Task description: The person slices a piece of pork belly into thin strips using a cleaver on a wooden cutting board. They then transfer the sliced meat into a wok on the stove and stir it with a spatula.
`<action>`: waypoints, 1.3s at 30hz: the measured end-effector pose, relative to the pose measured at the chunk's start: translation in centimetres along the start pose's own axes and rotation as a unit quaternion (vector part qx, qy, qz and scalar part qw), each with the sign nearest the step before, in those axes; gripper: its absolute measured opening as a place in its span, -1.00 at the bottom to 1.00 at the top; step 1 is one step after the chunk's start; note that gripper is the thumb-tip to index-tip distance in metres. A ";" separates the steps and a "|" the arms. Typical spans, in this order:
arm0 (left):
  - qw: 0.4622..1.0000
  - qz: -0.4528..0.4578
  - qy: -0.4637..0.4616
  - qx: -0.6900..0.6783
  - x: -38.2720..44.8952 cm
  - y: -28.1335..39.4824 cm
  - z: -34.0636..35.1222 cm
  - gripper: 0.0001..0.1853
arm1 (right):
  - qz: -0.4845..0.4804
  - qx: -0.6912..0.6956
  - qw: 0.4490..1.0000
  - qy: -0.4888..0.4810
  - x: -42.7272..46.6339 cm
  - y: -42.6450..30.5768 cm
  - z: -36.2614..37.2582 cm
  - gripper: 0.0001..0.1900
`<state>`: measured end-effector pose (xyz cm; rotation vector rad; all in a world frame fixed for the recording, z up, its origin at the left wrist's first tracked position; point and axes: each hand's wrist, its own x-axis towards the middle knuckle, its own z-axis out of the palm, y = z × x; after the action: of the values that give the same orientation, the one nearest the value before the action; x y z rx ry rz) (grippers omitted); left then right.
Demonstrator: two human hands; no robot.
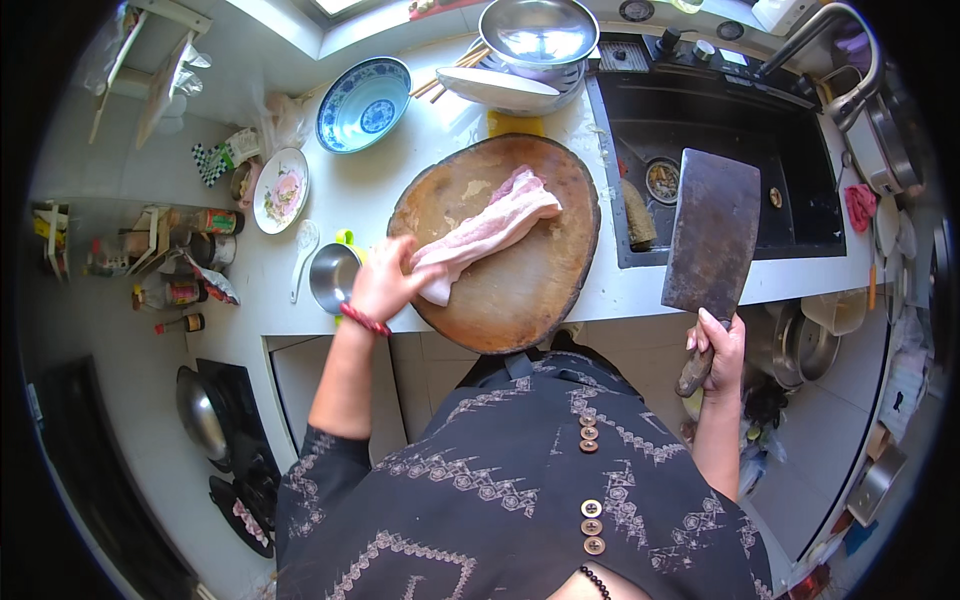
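Note:
A long slab of raw pork (pixel 491 225) lies diagonally on a round wooden chopping block (pixel 517 300). My left hand (pixel 388 279) rests at the slab's near-left end, thumb and fingers around it; a red bracelet circles the wrist. In my right hand (pixel 721 352) is a broad Chinese cleaver (pixel 711 232), gripped by its handle. Its dark, worn blade stands up in front of the sink's near edge, apart from the meat and the block. The exact contact of my left fingertips with the pork is partly hidden.
A black sink (pixel 720 142) with a tap (pixel 862 82) lies right of the block. Behind stand a blue-patterned bowl (pixel 364 105), a steel bowl (pixel 538 34) and chopsticks (pixel 450 71). Left are a steel cup (pixel 335 277), a white spoon (pixel 303 255) and a floral plate (pixel 281 191).

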<state>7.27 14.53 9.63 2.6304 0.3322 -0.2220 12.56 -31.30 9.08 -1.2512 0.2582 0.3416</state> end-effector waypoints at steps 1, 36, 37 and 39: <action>1.000 0.016 -0.003 0.024 -1.1 -0.3 1.1 -0.35 | -0.003 0.001 1.000 0.004 -0.1 0.2 0.2 -0.90; 0.944 0.191 0.028 -0.268 5.0 9.0 2.1 -0.21 | -0.028 -0.027 0.997 0.061 -3.5 1.9 3.4 -0.92; 0.952 0.202 0.062 -0.221 4.9 8.0 1.9 -0.28 | -0.029 -0.035 0.998 0.047 -3.4 1.7 3.5 -0.92; 0.959 0.235 0.072 -0.140 4.5 6.9 2.0 -0.42 | -0.023 -0.114 0.993 0.026 -3.1 1.1 4.0 -0.91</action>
<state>13.22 8.48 9.95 2.3619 -0.2070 0.1646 9.35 -27.51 10.45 -1.4896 0.2399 0.3048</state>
